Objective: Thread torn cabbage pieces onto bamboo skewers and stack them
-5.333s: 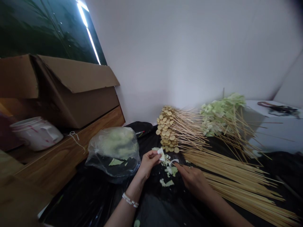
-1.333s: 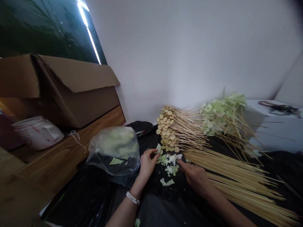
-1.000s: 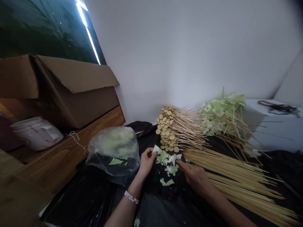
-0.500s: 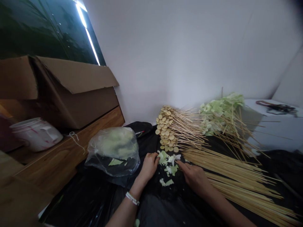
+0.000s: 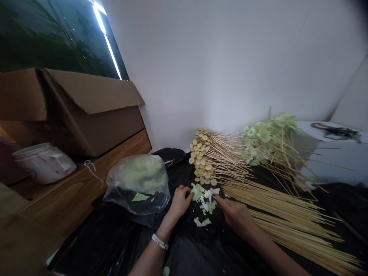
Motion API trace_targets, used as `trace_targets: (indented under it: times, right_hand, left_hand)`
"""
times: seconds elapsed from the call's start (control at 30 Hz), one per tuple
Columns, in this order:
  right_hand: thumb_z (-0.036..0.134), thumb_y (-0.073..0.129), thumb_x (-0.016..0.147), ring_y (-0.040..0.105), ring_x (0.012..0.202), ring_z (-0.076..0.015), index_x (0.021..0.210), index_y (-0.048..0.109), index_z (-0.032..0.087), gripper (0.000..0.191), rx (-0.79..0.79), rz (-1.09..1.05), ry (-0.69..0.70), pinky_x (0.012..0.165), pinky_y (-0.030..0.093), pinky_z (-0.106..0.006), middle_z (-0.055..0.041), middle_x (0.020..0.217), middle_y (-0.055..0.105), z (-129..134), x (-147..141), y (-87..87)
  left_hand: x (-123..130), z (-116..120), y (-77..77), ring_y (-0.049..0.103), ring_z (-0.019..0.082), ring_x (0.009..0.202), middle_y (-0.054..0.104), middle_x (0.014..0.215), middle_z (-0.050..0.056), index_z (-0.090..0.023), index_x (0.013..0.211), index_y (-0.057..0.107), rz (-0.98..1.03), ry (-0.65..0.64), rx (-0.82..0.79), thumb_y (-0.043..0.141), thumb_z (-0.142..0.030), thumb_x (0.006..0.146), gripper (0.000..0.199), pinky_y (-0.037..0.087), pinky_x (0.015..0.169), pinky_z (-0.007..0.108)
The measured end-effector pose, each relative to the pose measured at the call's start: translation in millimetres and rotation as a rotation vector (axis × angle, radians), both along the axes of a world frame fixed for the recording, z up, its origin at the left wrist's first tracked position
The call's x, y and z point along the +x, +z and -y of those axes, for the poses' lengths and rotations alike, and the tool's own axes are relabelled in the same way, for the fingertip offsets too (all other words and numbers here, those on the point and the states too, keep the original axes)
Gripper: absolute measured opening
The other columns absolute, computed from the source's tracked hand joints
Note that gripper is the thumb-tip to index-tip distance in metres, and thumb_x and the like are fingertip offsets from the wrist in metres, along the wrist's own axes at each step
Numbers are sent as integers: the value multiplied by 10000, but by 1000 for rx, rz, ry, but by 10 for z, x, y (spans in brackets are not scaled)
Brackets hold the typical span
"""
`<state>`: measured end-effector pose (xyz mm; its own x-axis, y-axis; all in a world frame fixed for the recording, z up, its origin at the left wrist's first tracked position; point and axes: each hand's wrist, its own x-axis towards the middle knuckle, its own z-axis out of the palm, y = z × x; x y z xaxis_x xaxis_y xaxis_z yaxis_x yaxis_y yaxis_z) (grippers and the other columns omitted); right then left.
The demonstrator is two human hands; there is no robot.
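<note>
Dim overall, cool cast. Bright slit point(image 5: 99, 21) at upper left, blown out to white. Faint orange glow point(image 5: 5, 133) at left edge. Wall point(image 5: 215, 69) softly lit, palest mid-frame, greying outward. Black plastic point(image 5: 198, 255) sunk in shadow, few glints. Cabbage bits point(image 5: 211, 207) legible, texture smeared. Upper right corner dark; edges stretched, wide-angle.

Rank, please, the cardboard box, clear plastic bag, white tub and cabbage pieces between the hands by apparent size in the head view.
Cardboard box
Clear plastic bag
White tub
Cabbage pieces, taken together
Nearness to the camera may affect this.
</note>
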<state>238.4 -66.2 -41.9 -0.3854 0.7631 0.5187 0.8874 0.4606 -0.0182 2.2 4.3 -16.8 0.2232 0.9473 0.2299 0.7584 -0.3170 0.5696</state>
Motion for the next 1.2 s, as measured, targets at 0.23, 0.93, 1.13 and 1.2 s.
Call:
trace_targets:
  times: [0.23, 0.93, 1.13, 1.2]
  right_hand:
    - [67, 434, 805, 639, 629, -144, 1208, 596, 154, 443, 26, 12, -11, 577, 435, -234, -58, 860, 707, -5, 27, 29]
    - [89, 443, 824, 635, 671, -139, 1256, 572, 156, 457, -12, 17, 62, 620, 445, -233, -59, 899, 706, 29, -27, 47]
    - [90, 458, 824, 633, 619, -143, 1245, 583, 159, 445, 10, 23, 45, 575, 430, -243, -41, 840, 699, 27, -32, 62]
    - [82, 463, 813, 632, 615, -142, 1240, 589, 163, 452, 18, 25, 40, 572, 429, -242, -38, 833, 697, 24, -30, 47]
  left_hand:
    - [-22, -89, 13, 603, 161, 678, 653, 718, 18, -171, 813, 606, 531, 50, -45, 575, -339, 804, 172, 458, 653, 270]
    - [171, 40, 27, 638, 116, 696, 673, 757, 4, -147, 780, 597, 1023, -43, -260, 803, -341, 627, 321, 514, 697, 241]
    - [201, 62, 19, 660, 154, 776, 676, 806, 14, -162, 781, 573, 1009, -83, -255, 825, -324, 581, 361, 522, 756, 277]
    - [203, 67, 24, 659, 155, 757, 684, 797, 18, -158, 780, 585, 1012, -89, -283, 830, -318, 571, 360, 516, 730, 268]
